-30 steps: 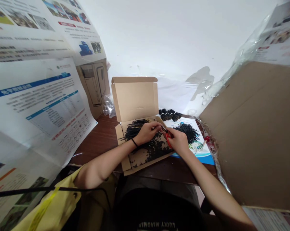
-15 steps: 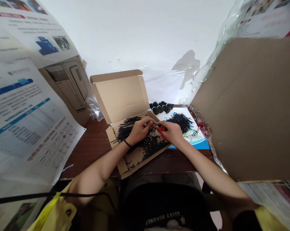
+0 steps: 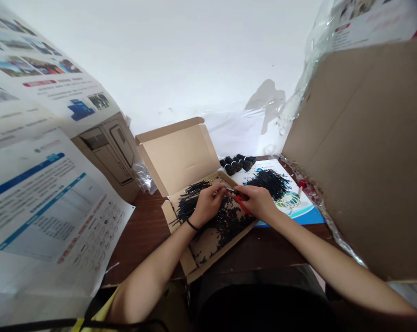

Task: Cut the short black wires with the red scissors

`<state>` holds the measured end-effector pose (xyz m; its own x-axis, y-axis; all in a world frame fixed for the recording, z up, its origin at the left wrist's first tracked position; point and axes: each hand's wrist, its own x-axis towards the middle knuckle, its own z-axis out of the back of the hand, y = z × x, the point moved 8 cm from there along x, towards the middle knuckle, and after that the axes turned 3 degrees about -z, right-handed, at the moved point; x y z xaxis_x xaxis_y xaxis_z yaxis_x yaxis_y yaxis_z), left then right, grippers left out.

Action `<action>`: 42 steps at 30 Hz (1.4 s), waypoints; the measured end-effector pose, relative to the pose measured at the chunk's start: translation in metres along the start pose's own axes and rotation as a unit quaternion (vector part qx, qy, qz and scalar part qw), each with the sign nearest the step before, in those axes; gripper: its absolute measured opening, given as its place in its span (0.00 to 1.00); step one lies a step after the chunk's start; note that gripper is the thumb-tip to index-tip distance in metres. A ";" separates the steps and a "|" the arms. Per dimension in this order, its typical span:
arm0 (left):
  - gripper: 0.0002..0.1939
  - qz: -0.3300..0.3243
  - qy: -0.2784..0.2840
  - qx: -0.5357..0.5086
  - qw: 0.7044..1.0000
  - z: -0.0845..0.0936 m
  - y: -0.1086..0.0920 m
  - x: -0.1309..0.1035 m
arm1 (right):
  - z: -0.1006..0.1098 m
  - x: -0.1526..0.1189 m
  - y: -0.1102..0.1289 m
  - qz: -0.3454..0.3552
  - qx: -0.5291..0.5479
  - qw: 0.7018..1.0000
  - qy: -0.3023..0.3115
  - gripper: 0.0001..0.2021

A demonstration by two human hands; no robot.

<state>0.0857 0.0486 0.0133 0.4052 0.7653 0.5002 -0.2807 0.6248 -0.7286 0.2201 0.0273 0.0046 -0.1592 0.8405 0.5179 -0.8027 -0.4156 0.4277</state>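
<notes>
My right hand [image 3: 255, 199] is closed on red-handled scissors [image 3: 242, 203], their blades pointing left toward my other hand. Fingers pinched, my left hand [image 3: 210, 202] meets the blade tips; what it holds is too small to make out. Both hands are over an open cardboard box [image 3: 184, 162]. Long black strips [image 3: 189, 203] lie in the box to the left, partly behind my left hand. Small black cut bits [image 3: 229, 226] are scattered over the box floor. A loose pile of black strips [image 3: 270, 183] rests on a white and blue sheet right of the box.
Several banded black bundles [image 3: 238, 163] lie behind the box. Pale rubber bands [image 3: 288, 201] and a red object [image 3: 302, 184] are at the right. A large cardboard panel [image 3: 364, 157] stands right; printed sheets [image 3: 56, 203] cover the left side. Clear plastic [image 3: 145, 177] sits beside the box.
The view has shifted, so the box and hands appear lower and slightly to the right. Both hands remain together at the scissor blades.
</notes>
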 end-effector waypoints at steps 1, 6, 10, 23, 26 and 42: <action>0.11 0.000 -0.001 0.002 1.000 0.000 0.000 0.000 | 0.000 0.000 0.000 -0.001 0.003 1.000 0.002 0.12; 0.11 0.002 -0.001 0.008 1.000 -0.001 0.001 0.000 | -0.002 0.000 -0.004 -0.003 -0.004 1.000 0.009 0.12; 0.11 0.005 -0.009 0.002 1.000 -0.001 0.005 0.000 | -0.004 0.000 -0.006 -0.002 -0.022 1.000 0.011 0.12; 0.13 0.009 -0.005 0.015 1.000 -0.005 0.006 0.000 | -0.002 -0.001 -0.006 -0.004 -0.077 0.997 0.011 0.11; 0.14 0.013 -0.003 0.014 1.000 -0.006 0.007 0.000 | -0.001 0.000 -0.007 -0.007 -0.094 0.995 0.013 0.10; 0.14 0.024 -0.057 -0.069 0.996 0.003 0.006 0.003 | 0.002 0.005 -0.018 -0.072 -0.071 0.995 0.018 0.12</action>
<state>0.0825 0.0550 0.0118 0.2899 0.8112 0.5079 -0.1725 0.5663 -0.8059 0.2348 0.0385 0.0008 -0.0548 0.9013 0.4296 -0.8912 -0.2382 0.3859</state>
